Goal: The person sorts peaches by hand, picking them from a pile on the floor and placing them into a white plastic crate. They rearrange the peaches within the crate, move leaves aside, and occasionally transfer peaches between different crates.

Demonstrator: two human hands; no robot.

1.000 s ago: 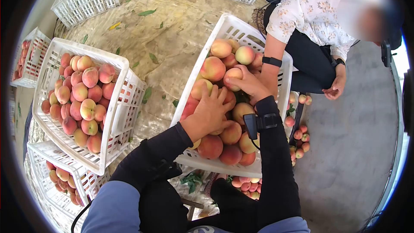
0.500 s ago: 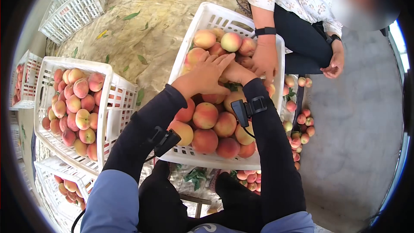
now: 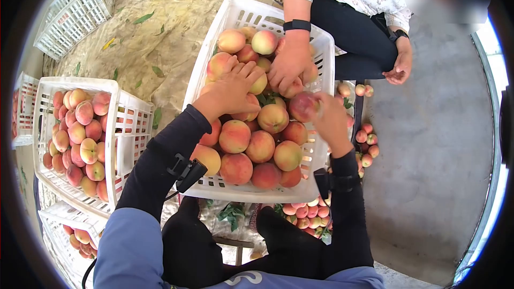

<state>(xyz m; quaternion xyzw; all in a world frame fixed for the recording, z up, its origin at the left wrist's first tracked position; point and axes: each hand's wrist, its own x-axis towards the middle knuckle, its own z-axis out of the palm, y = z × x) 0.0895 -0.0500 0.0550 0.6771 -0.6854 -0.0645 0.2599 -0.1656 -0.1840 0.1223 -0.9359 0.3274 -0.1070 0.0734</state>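
Note:
A white plastic crate [image 3: 257, 190] full of peaches stands in front of me. My left hand [image 3: 230, 90] lies over peaches at the crate's left side, fingers spread on top of them. Over the right side, my right hand [image 3: 332, 120] holds a dark red peach [image 3: 304, 107], somewhat blurred, above the other peaches. Between my hands sits a yellow-red peach [image 3: 273, 118] with green leaves [image 3: 263, 98] beside it. A co-worker's hand [image 3: 290, 64] reaches down onto peaches near the middle of the crate.
The co-worker sits at the back right in dark trousers [image 3: 348, 32]. Another crate of peaches [image 3: 111, 144] stands at left, with one more below it. An empty crate [image 3: 77, 13] is at the upper left. Loose peaches [image 3: 367, 147] lie right of the central crate.
My right hand has moved from beside my left hand to the right and now has a red peach. The view has shifted, so the crates appear further left.

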